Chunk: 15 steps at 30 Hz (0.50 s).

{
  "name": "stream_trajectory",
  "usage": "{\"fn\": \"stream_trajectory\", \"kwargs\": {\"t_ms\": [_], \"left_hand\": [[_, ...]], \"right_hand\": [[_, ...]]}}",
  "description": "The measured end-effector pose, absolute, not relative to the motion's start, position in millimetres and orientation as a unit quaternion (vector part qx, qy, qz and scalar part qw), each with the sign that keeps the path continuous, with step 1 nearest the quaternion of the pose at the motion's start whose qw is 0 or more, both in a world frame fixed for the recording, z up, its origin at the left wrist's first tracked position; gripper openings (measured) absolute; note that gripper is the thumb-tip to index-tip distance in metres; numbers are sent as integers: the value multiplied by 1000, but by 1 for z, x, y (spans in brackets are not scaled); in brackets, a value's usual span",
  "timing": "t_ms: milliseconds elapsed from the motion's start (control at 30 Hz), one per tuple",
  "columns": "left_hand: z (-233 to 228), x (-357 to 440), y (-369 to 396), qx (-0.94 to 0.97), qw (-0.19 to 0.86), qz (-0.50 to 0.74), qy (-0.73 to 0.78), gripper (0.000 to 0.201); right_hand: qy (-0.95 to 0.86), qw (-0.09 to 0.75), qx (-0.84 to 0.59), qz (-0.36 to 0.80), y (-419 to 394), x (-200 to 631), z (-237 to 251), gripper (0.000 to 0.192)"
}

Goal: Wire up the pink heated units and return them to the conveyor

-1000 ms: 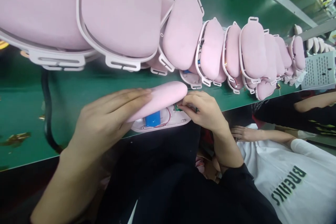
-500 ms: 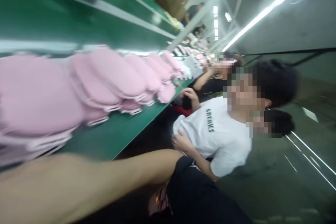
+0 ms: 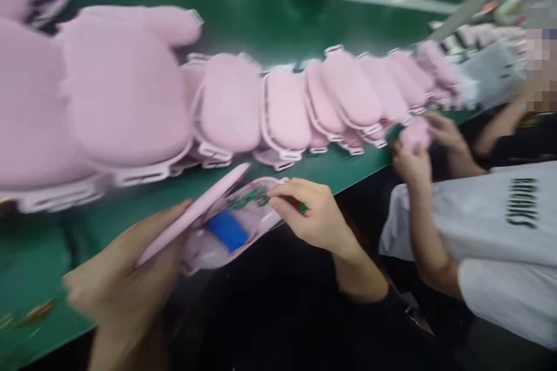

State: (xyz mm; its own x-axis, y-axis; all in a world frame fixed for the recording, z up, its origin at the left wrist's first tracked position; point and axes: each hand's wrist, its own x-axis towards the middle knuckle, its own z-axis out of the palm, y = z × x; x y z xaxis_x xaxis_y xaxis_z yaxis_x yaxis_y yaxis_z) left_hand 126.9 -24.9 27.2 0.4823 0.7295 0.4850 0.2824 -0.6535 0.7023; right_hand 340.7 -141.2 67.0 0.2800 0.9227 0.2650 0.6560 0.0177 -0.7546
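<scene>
An opened pink plastic casing (image 3: 261, 217) is at the front edge of the green bench. Inside it lie a blue block (image 3: 228, 231) and a green circuit board (image 3: 250, 198). Its pink cover half (image 3: 195, 211) stands tilted up on the left. My left hand (image 3: 130, 269) is wrapped round that cover, with the fingers partly hidden behind it. At the casing's far right end is my right hand (image 3: 311, 214), thumb and forefinger pinched at the rim beside the board. Blur hides whether a wire is also between these fingertips.
Pink casings (image 3: 126, 87) lie overlapped in a long row along the green bench (image 3: 261, 11). A co-worker in a white shirt (image 3: 500, 214) sits close on the right, handling a pink piece (image 3: 415, 133). A grey bin (image 3: 491, 72) stands beyond.
The view has swung left and down toward the bench. Earlier a blurred forearm stretched across the lower left; now both my hands are in view at an opened casing. The co-worker now holds a pink piece.
</scene>
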Motion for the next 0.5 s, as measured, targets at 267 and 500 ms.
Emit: {"fn": "stream_trajectory", "kwargs": {"t_ms": [267, 500], "left_hand": [[28, 115, -30, 815, 205, 406, 359, 36], [28, 116, -25, 817, 211, 461, 275, 62]], "right_hand": [[-514, 403, -648, 391, -113, 306, 62, 16], [-504, 427, -604, 446, -97, 294, 60, 15]]}}
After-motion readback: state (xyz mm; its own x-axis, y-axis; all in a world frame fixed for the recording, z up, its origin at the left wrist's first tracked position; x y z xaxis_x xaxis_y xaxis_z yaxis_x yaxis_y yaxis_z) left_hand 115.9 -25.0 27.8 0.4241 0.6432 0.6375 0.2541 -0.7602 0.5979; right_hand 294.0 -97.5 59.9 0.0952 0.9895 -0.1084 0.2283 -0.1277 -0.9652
